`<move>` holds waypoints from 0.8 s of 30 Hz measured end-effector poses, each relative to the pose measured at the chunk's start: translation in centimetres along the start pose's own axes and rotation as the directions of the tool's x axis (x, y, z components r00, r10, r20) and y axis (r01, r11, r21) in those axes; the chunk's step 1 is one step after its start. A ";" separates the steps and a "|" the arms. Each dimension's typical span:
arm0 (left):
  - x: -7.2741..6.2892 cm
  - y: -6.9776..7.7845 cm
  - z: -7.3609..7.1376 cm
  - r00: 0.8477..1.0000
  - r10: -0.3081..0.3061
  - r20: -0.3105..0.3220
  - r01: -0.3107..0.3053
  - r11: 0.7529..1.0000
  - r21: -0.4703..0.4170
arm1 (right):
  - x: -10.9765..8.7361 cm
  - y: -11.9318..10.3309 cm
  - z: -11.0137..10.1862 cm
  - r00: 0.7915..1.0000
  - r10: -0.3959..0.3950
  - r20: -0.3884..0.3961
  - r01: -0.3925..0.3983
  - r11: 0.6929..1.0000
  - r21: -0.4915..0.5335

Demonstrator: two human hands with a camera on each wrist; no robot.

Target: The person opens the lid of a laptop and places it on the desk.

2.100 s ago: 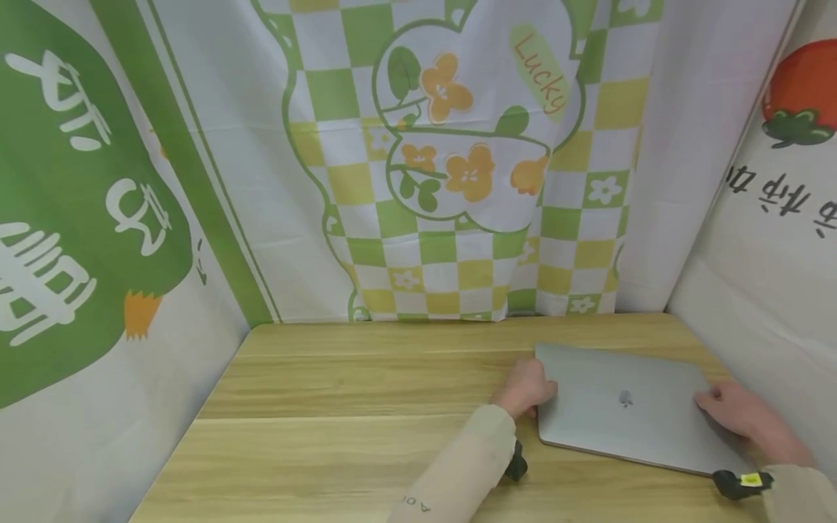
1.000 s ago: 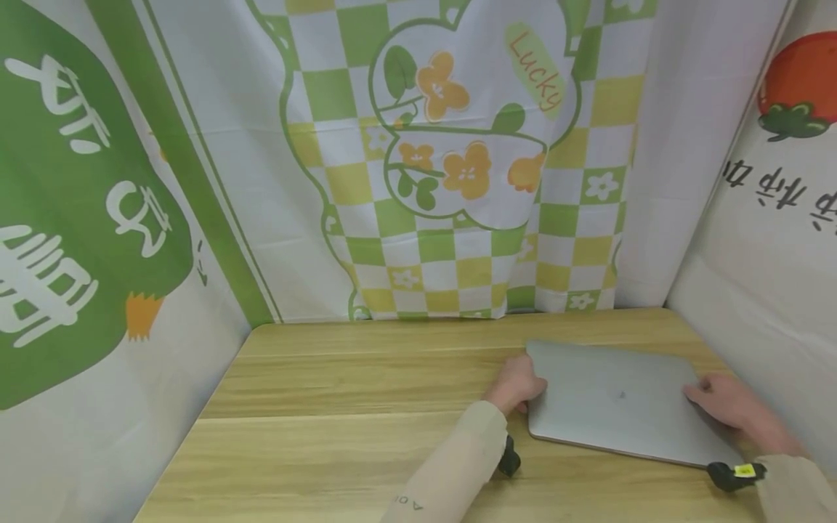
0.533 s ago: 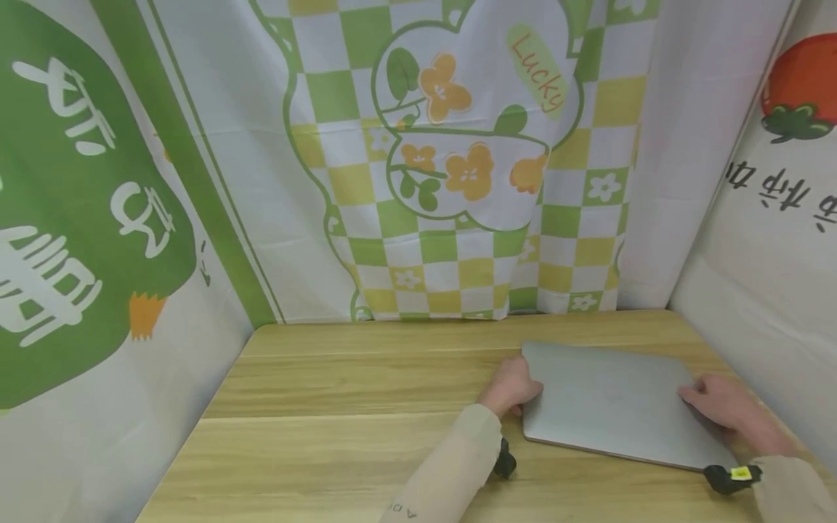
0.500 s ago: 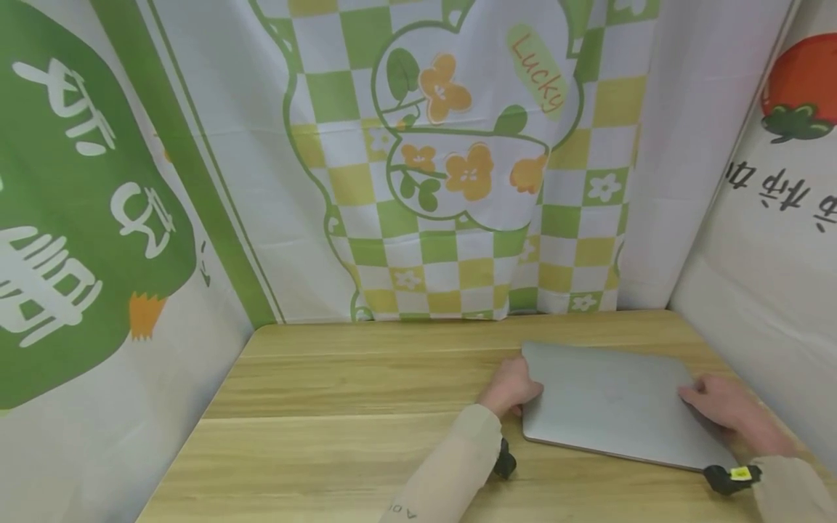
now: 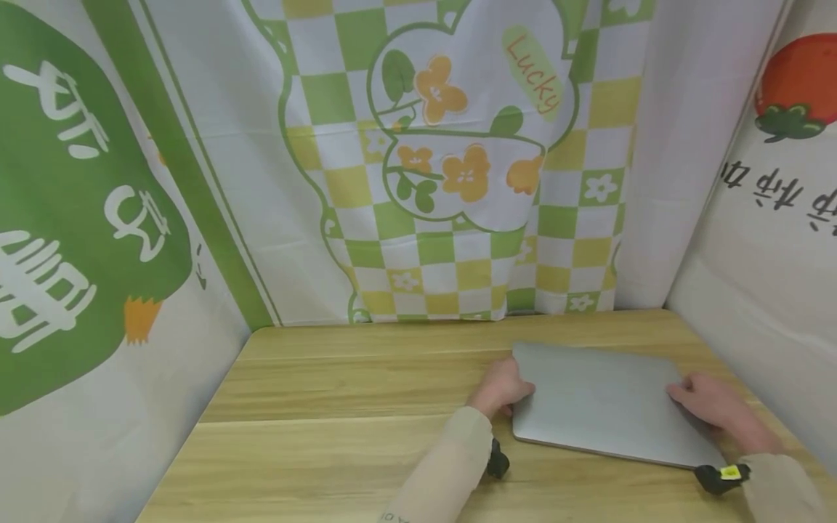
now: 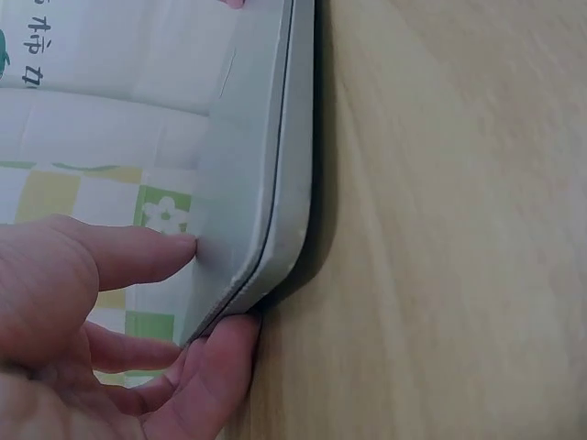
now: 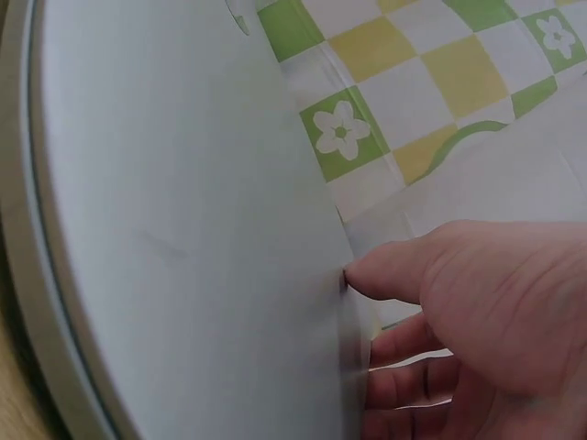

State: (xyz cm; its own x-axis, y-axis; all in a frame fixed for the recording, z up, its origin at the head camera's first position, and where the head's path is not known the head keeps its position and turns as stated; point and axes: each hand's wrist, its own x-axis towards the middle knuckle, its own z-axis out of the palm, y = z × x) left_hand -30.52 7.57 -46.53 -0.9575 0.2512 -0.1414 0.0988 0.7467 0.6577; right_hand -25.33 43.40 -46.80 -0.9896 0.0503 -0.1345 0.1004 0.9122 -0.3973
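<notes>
A closed silver-grey laptop (image 5: 601, 407) lies lid up over the right part of the wooden table. My left hand (image 5: 503, 385) grips its left edge, thumb on the lid and the other fingers bent beneath, as the left wrist view shows with the hand (image 6: 119, 321) at one corner of the laptop (image 6: 234, 183). At the opposite side my right hand (image 5: 713, 403) holds the right edge. The right wrist view has that hand (image 7: 477, 321) with its thumb on the lid (image 7: 202, 238) and fingers along the edge, their tips hidden.
The wooden table (image 5: 327, 392) extends to the left of the laptop. A green-and-yellow checked curtain (image 5: 451, 218) hangs behind it. Printed cloth walls (image 5: 778, 290) close in both sides. Each wrist bears a small black camera (image 5: 497, 459).
Both hands have shifted left across the table together with the laptop, keeping their grip on its two edges. The logo on the lid has faded from sight.
</notes>
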 end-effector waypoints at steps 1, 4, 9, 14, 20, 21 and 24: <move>0.0 0.0 -0.1 1.000 0.000 -0.003 0.000 1.000 -0.001 | 0.0 -0.1 0.0 1.000 -0.013 -0.007 0.013 1.000 0.004; -0.1 -0.2 -0.2 1.000 -0.002 -0.011 0.003 1.000 0.009 | -0.1 -0.5 0.1 0.998 -0.046 -0.035 0.046 0.999 -0.002; -0.3 -0.7 -0.4 1.000 -0.008 -0.021 0.009 1.000 0.028 | -0.3 -1.4 0.3 0.998 -0.055 -0.034 0.056 0.998 0.007; -0.3 -1.3 -0.9 1.000 -0.002 -0.025 0.003 1.000 0.026 | -0.1 -1.9 0.5 0.997 -0.061 -0.036 0.062 0.998 0.024; -0.4 -2.2 -1.9 1.000 0.009 -0.025 -0.009 1.000 0.015 | 0.4 -2.3 1.2 0.998 -0.061 -0.026 0.062 0.997 0.054; -0.4 -2.4 -2.0 1.000 0.008 -0.025 -0.008 1.000 0.012 | 0.4 -2.5 1.2 0.998 -0.059 -0.026 0.060 0.996 0.058; -0.6 -2.6 -2.3 1.000 -0.002 -0.028 0.002 1.000 -0.002 | 0.3 -3.0 1.5 0.998 -0.050 -0.026 0.052 0.996 0.070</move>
State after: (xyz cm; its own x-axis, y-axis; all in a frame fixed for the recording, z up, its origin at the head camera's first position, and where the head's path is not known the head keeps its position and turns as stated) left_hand -30.83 4.08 -46.47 -0.9649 0.2324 -0.1221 0.0962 0.7457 0.6593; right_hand -25.77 40.07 -46.99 -0.9957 0.0150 -0.0909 0.0559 0.8827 -0.4665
